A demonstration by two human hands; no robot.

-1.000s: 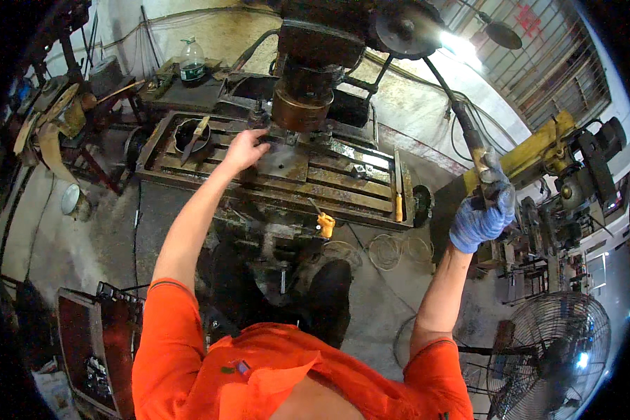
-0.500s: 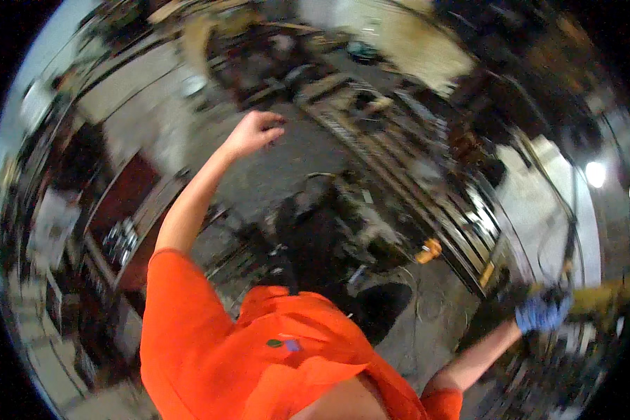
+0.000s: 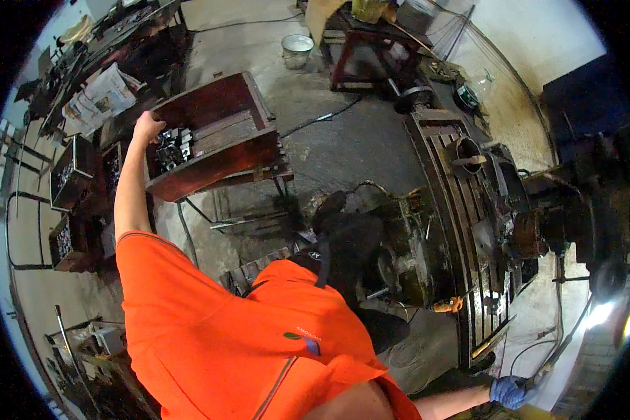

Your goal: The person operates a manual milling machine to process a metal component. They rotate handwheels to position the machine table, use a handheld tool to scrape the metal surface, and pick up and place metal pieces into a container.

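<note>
My bare left hand (image 3: 148,129) is over the left edge of a reddish-brown wooden box (image 3: 224,164), its fingers curled. Beside those fingers, a pile of small metal blocks (image 3: 175,148) lies in the box's left end. Whatever the fingertips hold is too small to make out. At the lower right, my right hand (image 3: 509,393) wears a blue glove. Its fingers are closed around the near end of something dark, below a machine with a long slotted table (image 3: 462,245). I cannot make out what it grips.
An orange-yellow handle (image 3: 448,305) sticks out at the machine table's near end. A lamp (image 3: 599,315) glows at the right. Smaller boxes of parts (image 3: 73,173) stand left of the wooden box. A pale bucket (image 3: 297,50) stands on the floor farther back, near a dark red stand (image 3: 346,59).
The view has swung left, bringing the wooden box closer to the middle. My left hand has moved from over the floor to the box. My right hand stays at the right, now lower in view.
</note>
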